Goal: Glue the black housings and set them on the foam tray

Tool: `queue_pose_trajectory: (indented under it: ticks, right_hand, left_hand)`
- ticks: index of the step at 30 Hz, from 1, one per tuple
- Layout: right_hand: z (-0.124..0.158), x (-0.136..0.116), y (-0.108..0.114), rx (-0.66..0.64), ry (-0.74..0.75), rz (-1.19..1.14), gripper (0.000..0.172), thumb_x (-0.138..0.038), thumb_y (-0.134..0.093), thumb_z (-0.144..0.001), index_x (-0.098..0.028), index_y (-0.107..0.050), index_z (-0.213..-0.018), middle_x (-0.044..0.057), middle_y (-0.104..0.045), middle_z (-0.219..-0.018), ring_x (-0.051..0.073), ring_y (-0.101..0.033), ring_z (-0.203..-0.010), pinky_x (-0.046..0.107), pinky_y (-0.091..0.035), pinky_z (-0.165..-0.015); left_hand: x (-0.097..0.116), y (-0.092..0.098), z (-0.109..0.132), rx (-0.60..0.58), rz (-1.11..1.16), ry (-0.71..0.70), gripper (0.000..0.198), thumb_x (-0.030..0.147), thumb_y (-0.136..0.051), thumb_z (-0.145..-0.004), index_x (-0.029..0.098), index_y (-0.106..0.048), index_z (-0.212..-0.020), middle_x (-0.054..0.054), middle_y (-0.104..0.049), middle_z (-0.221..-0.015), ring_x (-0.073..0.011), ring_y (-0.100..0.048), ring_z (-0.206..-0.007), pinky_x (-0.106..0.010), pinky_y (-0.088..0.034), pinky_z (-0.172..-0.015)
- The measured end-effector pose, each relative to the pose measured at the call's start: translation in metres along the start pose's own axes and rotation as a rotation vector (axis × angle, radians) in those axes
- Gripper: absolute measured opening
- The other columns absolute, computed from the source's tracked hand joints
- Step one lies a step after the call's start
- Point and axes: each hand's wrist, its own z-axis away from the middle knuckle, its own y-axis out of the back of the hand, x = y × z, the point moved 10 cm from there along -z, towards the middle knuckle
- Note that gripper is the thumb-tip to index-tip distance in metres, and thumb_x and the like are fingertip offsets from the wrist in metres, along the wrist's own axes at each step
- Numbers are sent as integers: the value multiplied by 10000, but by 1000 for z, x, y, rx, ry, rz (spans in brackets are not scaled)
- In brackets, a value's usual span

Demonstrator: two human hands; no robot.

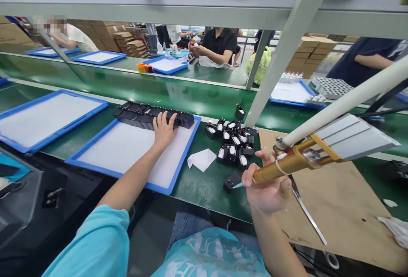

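Observation:
My left hand (163,129) reaches out over a blue-rimmed white tray (95,147), its fingers resting on a row of small black boxes (140,114) along the tray's far edge. My right hand (266,189) is wrapped round a gold-coloured tool (295,162) with a white hose running up to the right. The tool's tip points at a single black part (231,181) on the green belt. A loose pile of black-and-white parts (233,143) lies just beyond it. A white paper scrap (202,159) sits between tray and pile.
A second blue tray (12,113) lies to the left. A brown cardboard sheet (338,200) covers the bench at right, with a slim metal blade (306,211) over it. A slanted grey post (280,60) holds the shelf above. Other people work across the green conveyor (191,100).

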Motion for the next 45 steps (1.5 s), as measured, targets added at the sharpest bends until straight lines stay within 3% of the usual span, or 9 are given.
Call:
queue_pose_trajectory:
  ticks: [4, 8, 16, 20, 24, 28, 32, 39, 45]
  right_hand:
    - [8, -2, 2, -10, -18, 7, 433, -583, -441, -855, -275, -620, -1101, 63, -557, -1185, 100, -570, -459, 286, -418, -349]
    - [20, 0, 3, -53, -85, -44, 465, -642, -439, -841, -302, -592, -1118, 78, -578, -1205, 104, -566, -470, 284, -422, -349]
    - [35, 11, 28, -10, -192, -28, 626, -778, -535, -688, -376, -545, -1168, 65, -648, -1023, 145, -489, -384, 328, -362, -275]
    - [38, 16, 40, -16, -224, -22, 700, -819, -534, -647, -331, -571, -1148, 48, -640, -813, 160, -457, -355, 334, -345, -264]
    - [36, 10, 42, -11, -208, -59, 644, -742, -582, -698, -300, -549, -1166, 79, -630, -1025, 144, -545, -443, 332, -440, -345]
    - [27, -1, 34, -36, -170, -66, 555, -690, -521, -784, -304, -538, -1183, 82, -537, -1210, 116, -569, -479, 315, -437, -356]
    - [22, -4, 23, -91, -177, -45, 553, -701, -512, -784, -267, -587, -1120, 82, -565, -1152, 115, -566, -474, 311, -435, -362]
    - [24, -19, 14, -85, -57, 7, 454, -604, -453, -857, -301, -590, -1165, 82, -525, -1225, 101, -567, -469, 292, -392, -319]
    - [26, -21, 9, -47, -43, 75, 418, -600, -455, -838, -342, -606, -1129, 43, -520, -1179, 87, -539, -438, 291, -402, -314]
  left_hand:
    - [2, 16, -8, 56, 12, -12, 677, 317, -637, -819, 172, -401, -1436, -214, -275, -1522, -410, -184, -1430, -593, -125, -1145]
    - [61, 17, -52, 8, 288, -130, 731, 460, -621, -830, 158, -361, -1443, -196, -471, -1389, -350, -390, -1336, -503, -291, -1116]
    - [218, -111, -140, -590, 498, -100, 1148, 374, -815, -640, 71, -115, -1498, -262, -581, -1290, -327, -601, -1155, -380, -475, -929]
    - [233, -127, -153, -616, 478, -77, 1137, 302, -813, -630, 42, -115, -1490, -274, -614, -1233, -333, -625, -1111, -384, -486, -904]
    - [209, -83, -156, -552, 442, -79, 1053, 273, -796, -631, 86, -196, -1476, -227, -626, -1215, -347, -607, -1123, -418, -460, -950]
    - [170, 19, -118, -416, 470, -198, 845, 414, -770, -672, 177, -375, -1380, -127, -613, -1222, -299, -612, -1099, -404, -465, -964]
    - [149, 86, -14, -553, 568, -299, 695, 461, -742, -714, 232, -449, -1300, -64, -612, -1240, -237, -615, -1094, -348, -467, -977]
    - [163, 49, 141, -931, 687, -471, 583, 273, -664, -785, 264, -447, -1326, -51, -603, -1270, -228, -596, -1143, -336, -471, -977]
    - [177, 51, 156, -652, 726, -474, 595, 338, -704, -793, 282, -474, -1338, -119, -374, -1494, -291, -410, -1361, -440, -419, -1080]
